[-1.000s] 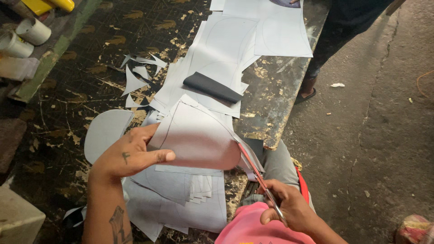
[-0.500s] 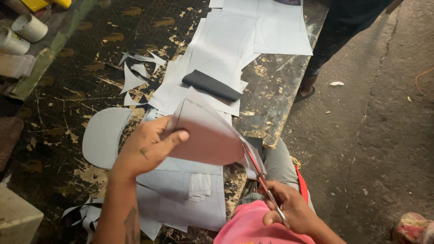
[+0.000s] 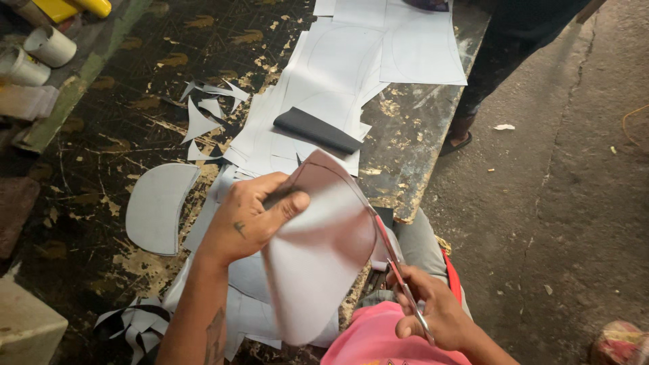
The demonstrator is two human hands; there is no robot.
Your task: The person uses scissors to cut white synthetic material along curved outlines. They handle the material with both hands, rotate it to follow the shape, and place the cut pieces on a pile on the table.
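now: scissors (image 3: 399, 270) at grey sheet (image 3: 318, 263) edge

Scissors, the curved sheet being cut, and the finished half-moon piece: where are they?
Scissors (image 3: 395, 260): head view, on the red blades.
Curved sheet (image 3: 321, 250): head view, its middle.
Half-moon piece (image 3: 157, 206): head view, its centre, on the bench.

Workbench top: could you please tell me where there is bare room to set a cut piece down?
Bare dark workbench lies above the scrap slivers, and between the curved cut piece and the left edge. The white sheets fill the middle. The left hand and right hand crowd the near edge.
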